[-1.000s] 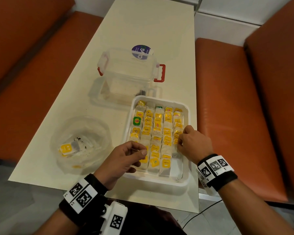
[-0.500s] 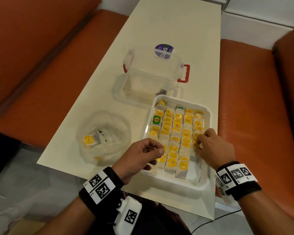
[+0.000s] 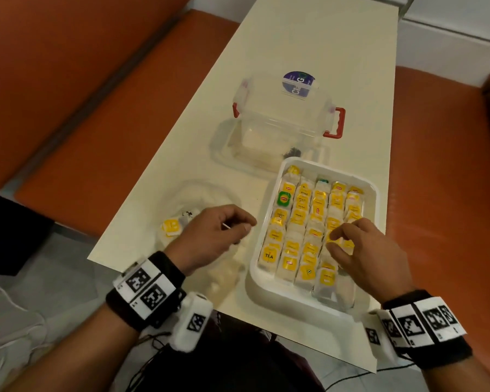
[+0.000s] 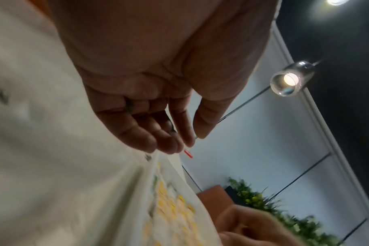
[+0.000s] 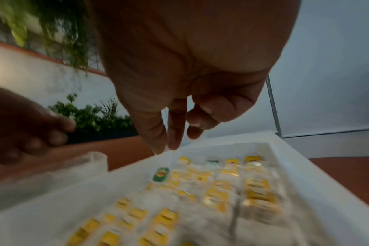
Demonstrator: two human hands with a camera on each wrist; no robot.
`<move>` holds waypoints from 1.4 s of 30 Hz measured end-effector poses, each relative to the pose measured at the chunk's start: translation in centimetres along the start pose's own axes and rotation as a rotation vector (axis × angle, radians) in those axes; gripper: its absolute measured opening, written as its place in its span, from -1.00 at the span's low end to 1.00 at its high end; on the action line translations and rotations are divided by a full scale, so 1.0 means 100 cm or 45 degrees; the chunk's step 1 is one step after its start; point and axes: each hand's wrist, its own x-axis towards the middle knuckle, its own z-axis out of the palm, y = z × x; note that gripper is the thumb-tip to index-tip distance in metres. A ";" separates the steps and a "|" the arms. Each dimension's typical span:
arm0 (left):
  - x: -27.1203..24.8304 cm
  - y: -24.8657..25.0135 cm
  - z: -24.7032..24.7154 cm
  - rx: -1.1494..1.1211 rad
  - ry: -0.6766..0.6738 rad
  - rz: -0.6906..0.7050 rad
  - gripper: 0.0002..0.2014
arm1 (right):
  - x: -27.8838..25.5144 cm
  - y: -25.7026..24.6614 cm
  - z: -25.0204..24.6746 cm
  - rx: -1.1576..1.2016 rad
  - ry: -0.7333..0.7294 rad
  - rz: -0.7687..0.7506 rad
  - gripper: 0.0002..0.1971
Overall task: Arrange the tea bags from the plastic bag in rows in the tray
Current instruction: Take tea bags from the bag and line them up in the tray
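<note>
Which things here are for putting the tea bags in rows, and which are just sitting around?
For the job:
- white tray with rows of tea bags
- plastic bag with a yellow tea bag still inside
- left hand, beside the tray
- right hand, over the tray

Just sitting around:
- clear box with red handles
- orange benches

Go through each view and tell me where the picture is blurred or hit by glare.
Head view: mostly sharp, tag print on the tea bags partly readable. Left wrist view: left hand fairly sharp, tray smeared, ceiling lamp flaring. Right wrist view: right hand dim, tea bags smeared.
</note>
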 end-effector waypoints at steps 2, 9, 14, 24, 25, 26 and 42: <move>0.006 -0.001 -0.022 0.285 0.072 0.023 -0.82 | -0.005 -0.020 -0.005 0.131 -0.046 -0.085 -0.84; 0.019 -0.019 -0.065 1.242 -0.105 -0.141 -0.68 | -0.014 -0.089 0.002 0.231 -0.220 -0.289 -0.71; 0.013 -0.040 -0.068 1.327 -0.219 -0.172 -0.65 | -0.009 -0.125 0.014 0.195 -0.319 -0.379 -0.60; 0.003 -0.078 -0.063 1.243 -0.186 0.039 -0.67 | 0.009 -0.182 0.061 -0.050 -0.488 -0.420 -0.50; 0.003 -0.081 -0.065 1.239 -0.156 0.054 -0.70 | 0.009 -0.183 0.064 -0.070 -0.484 -0.410 -0.54; 0.003 -0.084 -0.067 1.233 -0.117 0.055 -0.72 | 0.008 -0.184 0.066 -0.087 -0.482 -0.402 -0.56; 0.006 -0.094 -0.093 1.438 0.030 -0.081 -0.58 | -0.031 -0.195 0.060 -0.202 -0.543 -0.390 -0.58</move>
